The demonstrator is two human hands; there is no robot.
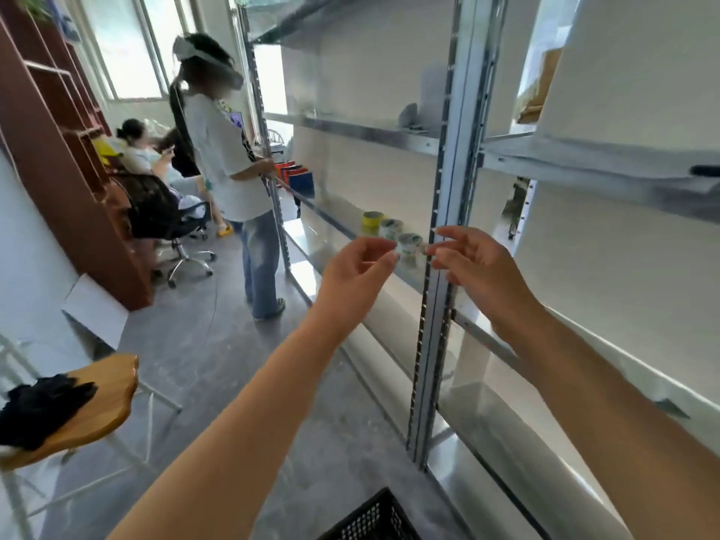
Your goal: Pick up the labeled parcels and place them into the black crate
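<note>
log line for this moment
phase: reach | left hand: empty, loosely curled | right hand: empty, loosely curled | nearest: round tub on shelf | black crate: below

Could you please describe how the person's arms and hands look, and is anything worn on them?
The left forearm and right forearm are bare; no sleeve shows in the picture. The left hand and right hand wear no gloves, and I see no watch, bracelet or ring.

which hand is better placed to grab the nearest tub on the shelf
Probably left: the left hand has fingertips right beside the nearest tub in the open bay, while the right hand reaches across the shelf post.
</note>
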